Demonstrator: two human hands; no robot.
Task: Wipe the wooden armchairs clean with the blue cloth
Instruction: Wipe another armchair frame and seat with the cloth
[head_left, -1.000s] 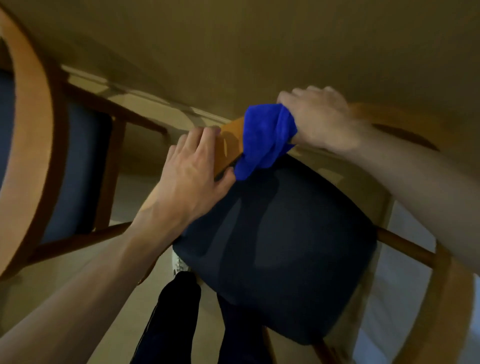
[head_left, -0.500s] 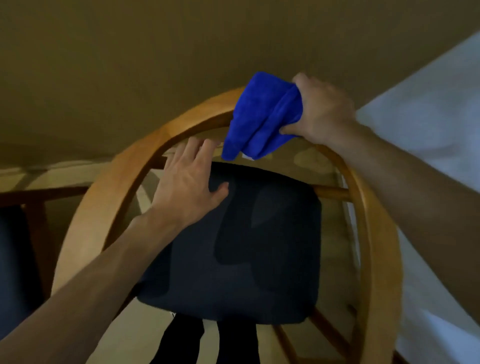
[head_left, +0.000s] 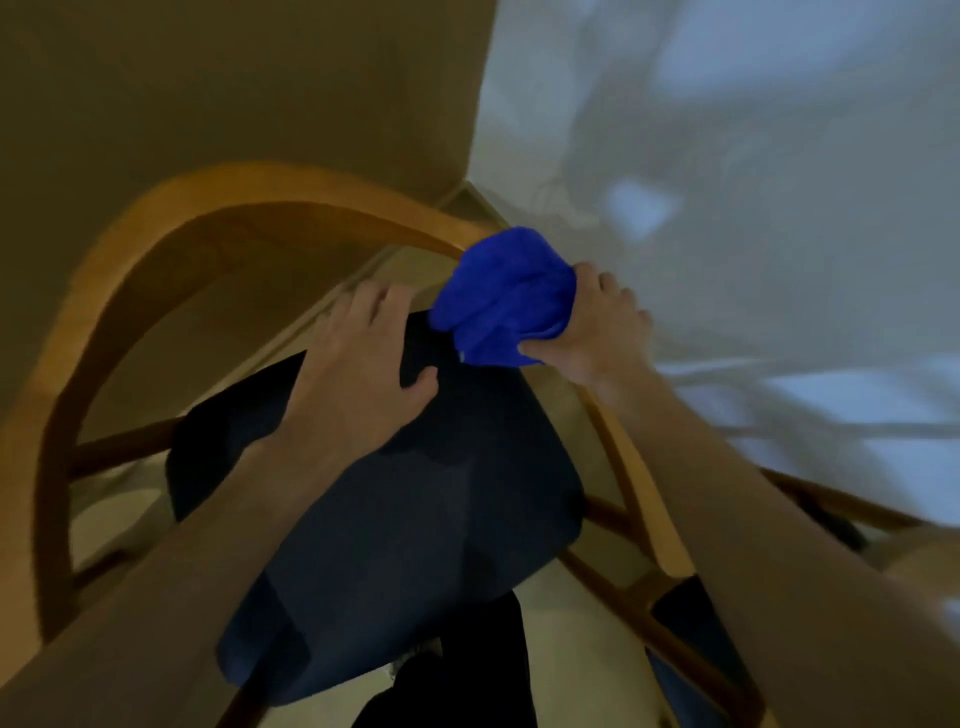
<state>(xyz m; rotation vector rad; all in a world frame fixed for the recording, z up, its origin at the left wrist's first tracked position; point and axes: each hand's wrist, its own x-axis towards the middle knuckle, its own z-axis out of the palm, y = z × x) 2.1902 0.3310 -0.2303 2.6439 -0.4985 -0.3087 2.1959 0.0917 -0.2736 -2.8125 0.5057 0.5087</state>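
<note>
A wooden armchair (head_left: 156, 249) with a curved back rail and a dark blue seat cushion (head_left: 415, 545) stands below me. My right hand (head_left: 597, 332) grips the bunched blue cloth (head_left: 504, 296) and presses it on the rail's right side. My left hand (head_left: 358, 364) rests flat, fingers straight, on the far edge of the seat cushion, just left of the cloth. The rail under the cloth is hidden.
A beige wall (head_left: 234, 78) rises behind the chair. A white curtain or sheet (head_left: 753, 156) hangs at the right, close to the rail. A second chair's wooden frame (head_left: 831, 504) shows at lower right. My dark trouser legs (head_left: 457, 691) are below the seat.
My right hand has slid the cloth along the curved rail from its top toward its right side. The view has swung right, bringing the white fabric in. My left hand stays on the seat.
</note>
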